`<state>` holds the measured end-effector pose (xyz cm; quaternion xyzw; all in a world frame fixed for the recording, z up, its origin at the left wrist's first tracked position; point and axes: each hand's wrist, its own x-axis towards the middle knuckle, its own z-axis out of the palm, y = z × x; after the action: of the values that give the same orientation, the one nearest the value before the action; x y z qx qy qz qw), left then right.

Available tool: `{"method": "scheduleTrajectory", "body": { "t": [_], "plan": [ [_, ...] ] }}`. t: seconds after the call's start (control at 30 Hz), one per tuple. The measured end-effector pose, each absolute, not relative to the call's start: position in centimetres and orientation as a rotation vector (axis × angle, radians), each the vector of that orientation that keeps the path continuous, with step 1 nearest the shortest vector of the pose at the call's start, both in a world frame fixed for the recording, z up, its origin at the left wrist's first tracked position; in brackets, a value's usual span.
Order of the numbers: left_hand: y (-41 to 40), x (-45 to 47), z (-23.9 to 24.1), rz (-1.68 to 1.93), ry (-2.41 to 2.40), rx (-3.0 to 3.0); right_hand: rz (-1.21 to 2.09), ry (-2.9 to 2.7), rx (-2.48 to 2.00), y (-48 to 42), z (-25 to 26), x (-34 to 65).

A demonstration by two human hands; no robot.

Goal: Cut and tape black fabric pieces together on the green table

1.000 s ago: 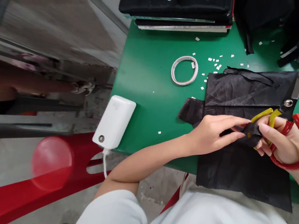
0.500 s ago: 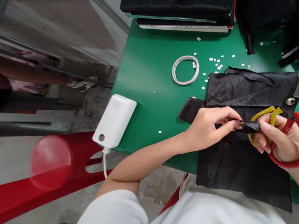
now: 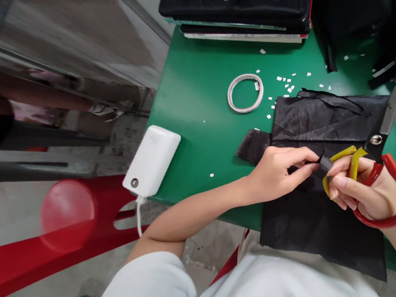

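Since a second ago: hands have closed in on each other, and the small black fabric piece [image 3: 322, 163] between them looks folded tighter, now just a short stub. Scissors tilted slightly, blade tip a bit lower.

Near: left hand [image 3: 278, 170] pinches the stub between thumb and forefinger, other fingers curled under. Right hand [image 3: 366, 191] carries the scissors [image 3: 381, 156] with fingers through the red loop and around the yellow one, forefinger and thumb pressed on the other end of the same stub. Blades look shut and point up and away, not on the fabric.

Both hands hover just above the black fabric sheet [image 3: 319, 216], which lies flat at the near edge of the green table [image 3: 196, 100] and overhangs it.

Judgement: mid-way through folding or rolling the small piece; no cut in progress here.

Further out: white power bank [image 3: 152, 160] at the left table edge, tape ring [image 3: 245, 92], scattered white paper bits [image 3: 285, 84], stack of black items [image 3: 237, 4] at the far edge.
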<state>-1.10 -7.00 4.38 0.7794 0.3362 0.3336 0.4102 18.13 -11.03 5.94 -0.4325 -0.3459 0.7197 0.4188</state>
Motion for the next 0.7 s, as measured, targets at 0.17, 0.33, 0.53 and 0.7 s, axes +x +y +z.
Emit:
{"method": "scheduleTrajectory", "body": {
  "t": [0.17, 0.33, 0.53, 0.7],
  "plan": [
    [-7.03, -1.01, 4.32, 0.774, 0.826, 1.836, 1.739, -0.902, -1.131, -11.07, 6.01, 18.01],
    [-7.21, -0.72, 4.18, 0.785, 0.831, 1.648, 1.584, -0.986, -1.378, -11.68, 5.57, 18.03],
    [-7.26, -0.61, 4.26, 0.806, 0.822, 1.744, 1.555, -1.007, -1.454, -11.82, 5.73, 17.63],
    [-7.17, -0.45, 4.03, 0.784, 0.817, 1.696, 1.691, -0.847, -1.199, -11.79, 5.39, 17.88]
  ]
}}
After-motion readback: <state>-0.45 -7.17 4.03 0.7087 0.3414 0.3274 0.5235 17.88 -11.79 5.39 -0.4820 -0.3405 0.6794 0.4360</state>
